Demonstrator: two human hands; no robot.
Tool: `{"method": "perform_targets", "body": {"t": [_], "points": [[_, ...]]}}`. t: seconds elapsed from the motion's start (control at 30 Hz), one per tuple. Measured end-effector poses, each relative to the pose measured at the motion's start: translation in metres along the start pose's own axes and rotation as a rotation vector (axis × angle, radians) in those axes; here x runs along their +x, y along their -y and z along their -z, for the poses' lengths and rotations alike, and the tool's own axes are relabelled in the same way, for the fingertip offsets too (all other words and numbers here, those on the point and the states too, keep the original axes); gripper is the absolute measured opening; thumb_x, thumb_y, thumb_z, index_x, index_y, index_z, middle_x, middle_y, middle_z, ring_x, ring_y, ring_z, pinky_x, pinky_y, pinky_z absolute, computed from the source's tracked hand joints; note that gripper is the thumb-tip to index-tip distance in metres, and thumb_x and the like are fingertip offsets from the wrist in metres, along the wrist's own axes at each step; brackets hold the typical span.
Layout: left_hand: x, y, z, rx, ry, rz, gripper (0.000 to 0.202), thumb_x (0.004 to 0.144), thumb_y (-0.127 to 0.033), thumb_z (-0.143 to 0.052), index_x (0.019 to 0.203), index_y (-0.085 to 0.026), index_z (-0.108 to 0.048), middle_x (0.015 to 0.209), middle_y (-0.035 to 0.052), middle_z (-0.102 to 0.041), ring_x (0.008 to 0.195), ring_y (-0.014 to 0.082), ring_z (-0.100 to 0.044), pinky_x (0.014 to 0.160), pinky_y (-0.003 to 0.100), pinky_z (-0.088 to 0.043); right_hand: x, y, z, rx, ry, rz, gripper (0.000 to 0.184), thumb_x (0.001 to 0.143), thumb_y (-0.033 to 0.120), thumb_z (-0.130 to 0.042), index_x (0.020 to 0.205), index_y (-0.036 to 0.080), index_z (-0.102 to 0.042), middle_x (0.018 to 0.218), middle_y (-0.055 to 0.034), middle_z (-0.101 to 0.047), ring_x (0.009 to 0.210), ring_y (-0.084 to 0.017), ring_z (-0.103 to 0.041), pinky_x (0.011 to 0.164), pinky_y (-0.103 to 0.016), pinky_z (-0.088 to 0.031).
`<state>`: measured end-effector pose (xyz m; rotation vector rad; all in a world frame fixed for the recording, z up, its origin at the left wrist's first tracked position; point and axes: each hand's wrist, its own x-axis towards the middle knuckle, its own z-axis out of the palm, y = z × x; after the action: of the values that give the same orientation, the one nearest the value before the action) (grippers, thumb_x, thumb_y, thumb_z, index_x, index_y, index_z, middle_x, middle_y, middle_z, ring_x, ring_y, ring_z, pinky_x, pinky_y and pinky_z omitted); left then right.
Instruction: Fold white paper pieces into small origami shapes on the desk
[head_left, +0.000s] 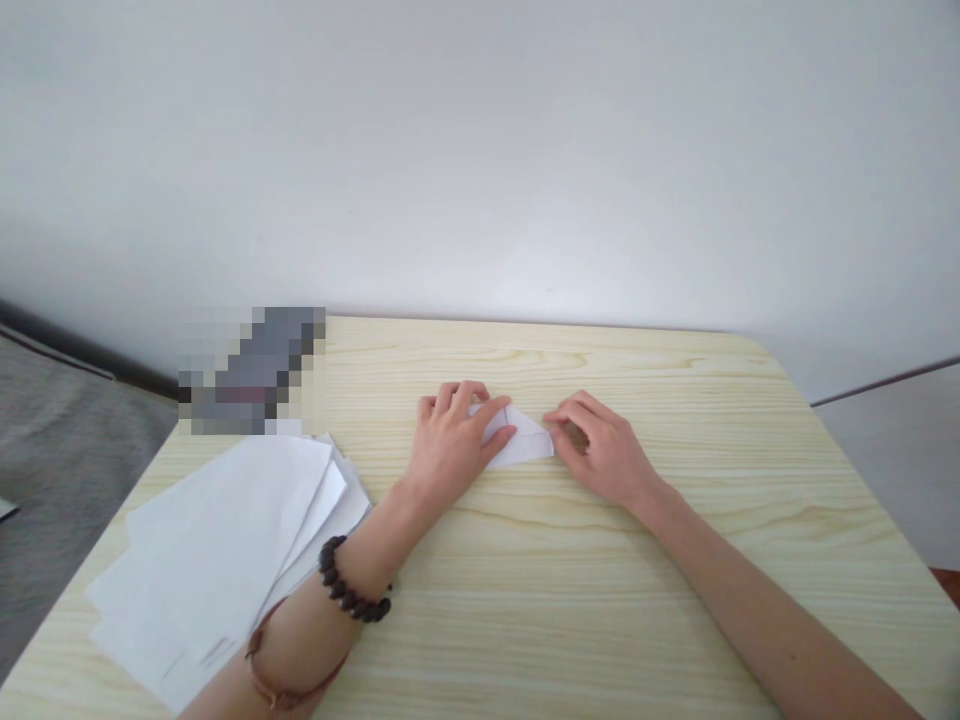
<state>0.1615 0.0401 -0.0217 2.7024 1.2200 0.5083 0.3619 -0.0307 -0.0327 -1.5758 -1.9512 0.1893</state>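
A small folded piece of white paper (526,440) lies on the wooden table, with crease lines showing on its surface. My left hand (452,440) holds its left part, the thumb and index finger resting on top and the other fingers curled at the far side. At the paper's right end, my right hand (600,445) has its thumb and index finger closed at the narrow edge. The left hand covers part of the paper, so its full outline is hidden. Dark beads and a thin brown cord circle my left wrist and forearm.
A loose stack of white paper sheets (217,520) spreads over the table's left side, partly under my left forearm. Behind it sits a blurred-out dark object (262,365). The pale wooden table (600,620) meets a white wall (525,160); grey fabric (67,480) lies beyond its left edge.
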Motion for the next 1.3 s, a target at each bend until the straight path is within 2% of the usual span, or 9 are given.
{"method": "perform_targets", "body": {"t": [0.1, 0.2, 0.37, 0.53, 0.83, 1.0, 1.1, 1.2, 1.3], "points": [[0.003, 0.005, 0.002, -0.149, 0.031, 0.056, 0.028, 0.082, -0.039, -0.066, 0.107, -0.026, -0.064, 0.113, 0.0053, -0.061, 0.109, 0.0265, -0.050, 0.089, 0.044, -0.038, 0.012, 0.006, -0.006, -0.001, 0.008, -0.042, 0.025, 0.088, 0.029, -0.055, 0.110, 0.018, -0.060, 0.101, -0.0089, -0.061, 0.095, -0.023, -0.060, 0.084, -0.038, -0.048], [0.007, 0.009, 0.005, -0.298, 0.065, 0.125, 0.021, 0.078, -0.034, -0.070, 0.094, -0.022, -0.063, 0.109, 0.0031, -0.065, 0.106, 0.0240, -0.053, 0.092, 0.043, -0.037, 0.017, 0.009, -0.009, -0.022, 0.051, -0.014, 0.023, 0.089, 0.031, -0.055, 0.108, 0.021, -0.063, 0.102, -0.0082, -0.060, 0.094, -0.022, -0.059, 0.084, -0.038, -0.046], [0.010, 0.010, 0.007, -0.549, 0.126, 0.187, 0.012, 0.078, -0.031, -0.067, 0.080, -0.019, -0.067, 0.082, 0.0012, -0.071, 0.082, 0.0188, -0.062, 0.086, 0.036, -0.042, 0.014, 0.009, -0.007, 0.081, 0.106, 0.082, 0.015, 0.093, 0.027, -0.051, 0.089, 0.018, -0.062, 0.088, -0.0043, -0.063, 0.081, -0.017, -0.057, 0.077, -0.032, -0.042], [0.010, 0.010, 0.012, -0.590, 0.130, 0.121, 0.019, 0.081, -0.037, -0.062, 0.077, -0.021, -0.073, 0.077, 0.0014, -0.073, 0.075, 0.0180, -0.064, 0.081, 0.032, -0.043, 0.013, 0.009, -0.003, 0.177, 0.094, 0.108, 0.014, 0.093, 0.025, -0.051, 0.086, 0.018, -0.061, 0.070, -0.0004, -0.059, 0.065, -0.014, -0.051, 0.068, -0.029, -0.039], [0.012, 0.015, 0.020, -0.711, 0.257, 0.103, 0.040, 0.088, -0.038, -0.049, 0.062, -0.014, -0.067, 0.049, -0.0014, -0.054, 0.047, 0.0098, -0.047, 0.046, 0.022, -0.032, 0.015, 0.012, 0.007, 0.278, 0.142, 0.051, 0.019, 0.092, 0.023, -0.049, 0.078, 0.018, -0.062, 0.067, -0.0014, -0.060, 0.067, -0.014, -0.052, 0.065, -0.029, -0.040], [0.007, 0.020, 0.022, -0.958, 0.303, 0.201, 0.035, 0.089, -0.041, -0.051, 0.079, -0.015, -0.071, 0.069, 0.0023, -0.068, 0.061, 0.0133, -0.059, 0.053, 0.021, -0.044, 0.012, 0.004, 0.012, 0.403, 0.123, -0.148, 0.024, 0.092, 0.029, -0.048, 0.074, 0.018, -0.059, 0.068, -0.0008, -0.058, 0.060, -0.011, -0.051, 0.053, -0.023, -0.038], [0.004, 0.020, 0.021, -0.987, 0.285, 0.208, 0.030, 0.088, -0.040, -0.053, 0.092, -0.016, -0.071, 0.079, 0.0039, -0.072, 0.067, 0.0143, -0.063, 0.056, 0.021, -0.048, 0.012, 0.002, 0.012, 0.406, 0.152, -0.146, 0.022, 0.091, 0.031, -0.050, 0.079, 0.018, -0.062, 0.070, -0.0013, -0.060, 0.061, -0.012, -0.053, 0.053, -0.022, -0.039], [0.004, 0.020, 0.019, -0.975, 0.236, 0.107, 0.028, 0.089, -0.031, -0.052, 0.108, -0.018, -0.068, 0.091, 0.0055, -0.074, 0.072, 0.0141, -0.065, 0.058, 0.021, -0.049, 0.012, 0.002, 0.010, 0.394, 0.165, -0.122, 0.019, 0.092, 0.031, -0.051, 0.085, 0.019, -0.065, 0.076, -0.0025, -0.065, 0.066, -0.013, -0.057, 0.057, -0.023, -0.043], [0.006, 0.023, 0.017, -0.939, 0.216, -0.075, 0.024, 0.088, -0.022, -0.052, 0.099, -0.019, -0.073, 0.093, 0.0056, -0.075, 0.078, 0.0148, -0.068, 0.067, 0.024, -0.050, 0.013, 0.003, 0.008, 0.389, 0.115, -0.152, 0.017, 0.091, 0.033, -0.055, 0.088, 0.020, -0.066, 0.081, -0.0022, -0.068, 0.067, -0.012, -0.058, 0.060, -0.024, -0.044]]}}
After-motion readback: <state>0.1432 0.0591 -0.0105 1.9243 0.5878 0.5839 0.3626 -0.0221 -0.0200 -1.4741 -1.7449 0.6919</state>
